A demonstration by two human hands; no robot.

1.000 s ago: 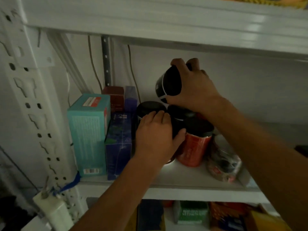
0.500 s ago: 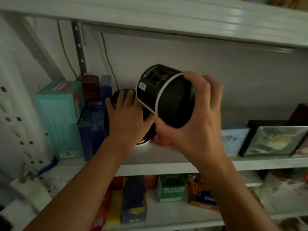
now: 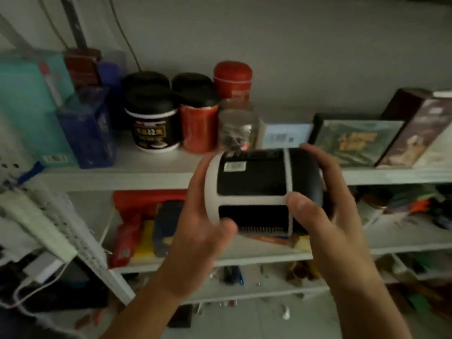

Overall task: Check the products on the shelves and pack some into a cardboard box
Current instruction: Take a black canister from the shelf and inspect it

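Black jar (image 3: 254,177) held on its side just in front of the middle shelf (image 3: 122,178), level with and slightly below the shelf's front edge. The left hand (image 3: 198,223) cups the white base end with curled fingers. The right hand (image 3: 327,211) wraps the domed black lid (image 3: 305,177), its thumb lying on the white band.

Handling: the walls look like stiff moulded plastic, so a firm squeeze should not dent them. The glossy label is probably slippery, and weight cannot be judged from here. The safer hold is likely round the body with a palm under the base, since a lid gripped alone might turn or lift off.

Appearance: a squat cylinder with black panels framed by white bands and a small barcode sticker (image 3: 234,166) facing up. A matching jar (image 3: 154,126) stands upright on the shelf, towards its left end. No cardboard box is in view.
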